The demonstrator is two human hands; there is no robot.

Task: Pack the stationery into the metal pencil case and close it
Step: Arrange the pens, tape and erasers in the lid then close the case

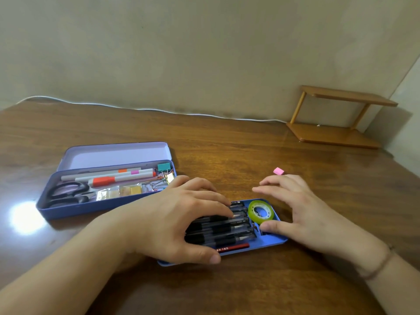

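The blue metal pencil case (68, 210) lies open at the left, its lid (113, 155) tipped back. Inside are black scissors (66, 194), markers (118, 177), binder clips (164, 171) and small packets. In front of me a blue inner tray (276, 241) holds several black pens (229, 228), a red pencil (236, 247) and a green tape roll (261, 211). My left hand (179, 221) lies flat over the pens, fingers spread. My right hand (302, 210) hovers at the tray's right end, thumb touching its rim beside the tape. A pink eraser (278, 171) lies loose on the table.
The brown wooden table (227, 155) meets a beige wall. A small wooden two-tier shelf (336, 119) stands at the back right. A white cable (136, 108) runs along the table's far edge. Lamp glare marks the table at the left.
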